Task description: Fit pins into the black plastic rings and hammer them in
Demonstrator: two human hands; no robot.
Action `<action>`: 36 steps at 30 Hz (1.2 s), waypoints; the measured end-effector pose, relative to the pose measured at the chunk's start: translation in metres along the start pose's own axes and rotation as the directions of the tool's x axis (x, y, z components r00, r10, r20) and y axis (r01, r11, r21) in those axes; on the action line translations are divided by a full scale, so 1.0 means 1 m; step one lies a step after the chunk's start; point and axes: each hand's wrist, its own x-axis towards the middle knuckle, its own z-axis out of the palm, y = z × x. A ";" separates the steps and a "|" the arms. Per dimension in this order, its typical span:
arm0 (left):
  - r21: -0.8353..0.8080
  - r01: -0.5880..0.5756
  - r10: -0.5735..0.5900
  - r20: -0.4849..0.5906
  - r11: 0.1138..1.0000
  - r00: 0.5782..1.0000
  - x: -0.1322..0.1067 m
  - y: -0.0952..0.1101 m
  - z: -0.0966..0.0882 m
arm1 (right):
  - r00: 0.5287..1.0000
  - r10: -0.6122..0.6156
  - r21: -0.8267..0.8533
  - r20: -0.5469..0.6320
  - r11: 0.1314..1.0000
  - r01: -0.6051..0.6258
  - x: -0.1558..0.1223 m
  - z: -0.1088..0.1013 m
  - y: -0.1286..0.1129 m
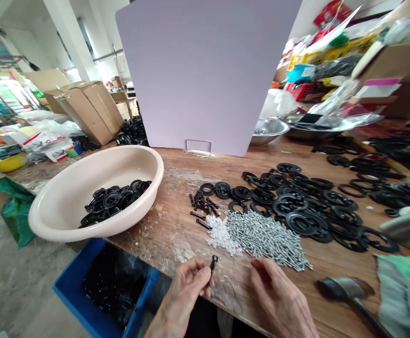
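Your left hand (183, 295) has fingers closed, pinching a small black pin (212, 266); right hand (278, 298) open, slack, nr the silver screws (264, 239). Lots of black rings (296, 220) loose on bench, some already in cream basin (120, 151).

A plastic basin (64, 202) sits left of the screws (264, 239) on the workbench (162, 234).

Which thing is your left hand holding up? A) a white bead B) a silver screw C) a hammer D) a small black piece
D. The left hand pinches a small black piece up between its fingertips.
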 end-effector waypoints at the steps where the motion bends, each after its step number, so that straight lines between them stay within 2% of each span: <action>1: -0.028 0.018 -0.018 0.016 0.999 1.000 -0.001 0.000 0.002 | 0.999 0.045 0.054 -0.003 0.998 -0.044 -0.002 -0.002 -0.002; 5: -0.108 0.073 -0.066 0.068 0.991 0.996 -0.001 -0.002 0.007 | 0.976 0.211 0.286 0.050 0.934 -0.216 -0.011 -0.009 -0.011; 8: -0.049 0.039 -0.036 0.067 0.998 0.997 0.000 -0.006 0.009 | 0.954 0.279 0.407 0.113 0.863 -0.300 -0.012 -0.014 -0.018; 10: 0.085 -0.039 0.037 0.029 0.996 0.999 -0.002 -0.010 0.010 | 0.951 0.253 0.453 0.179 0.837 -0.308 -0.009 -0.019 -0.024; 12: 0.283 -0.128 0.135 -0.002 0.951 0.991 -0.004 -0.013 0.010 | 0.945 0.217 0.478 0.245 0.821 -0.313 -0.005 -0.026 -0.031; 15: 0.551 -0.251 0.287 0.021 0.796 0.958 -0.009 -0.016 0.011 | 0.931 0.208 0.499 0.301 0.797 -0.340 0.000 -0.035 -0.041; 17: 0.633 -0.321 0.382 0.043 0.705 0.923 -0.012 -0.017 0.012 | 0.929 0.219 0.520 0.297 0.780 -0.350 0.000 -0.039 -0.047; 20: 0.668 -0.381 0.467 0.056 0.639 0.882 -0.014 -0.020 0.015 | 0.933 0.225 0.543 0.279 0.765 -0.347 -0.001 -0.037 -0.052; 23: 0.690 -0.408 0.495 0.082 0.598 0.865 -0.015 -0.022 0.015 | 0.931 0.234 0.567 0.280 0.742 -0.357 -0.002 -0.031 -0.055; 28: 0.714 -0.450 0.528 0.132 0.537 0.839 -0.018 -0.022 0.014 | 0.900 0.230 0.581 0.370 0.699 -0.417 -0.005 -0.027 -0.053; 30: 0.711 -0.474 0.534 0.164 0.519 0.830 -0.019 -0.021 0.014 | 0.894 0.218 0.562 0.392 0.712 -0.420 -0.004 -0.027 -0.051; 33: 0.722 -0.469 0.517 0.179 0.509 0.837 -0.020 -0.022 0.013 | 0.899 0.193 0.522 0.394 0.757 -0.392 -0.004 -0.027 -0.048; 36: 0.728 -0.474 0.515 0.194 0.495 0.835 -0.020 -0.024 0.010 | 0.876 0.181 0.489 0.447 0.771 -0.409 -0.005 -0.026 -0.043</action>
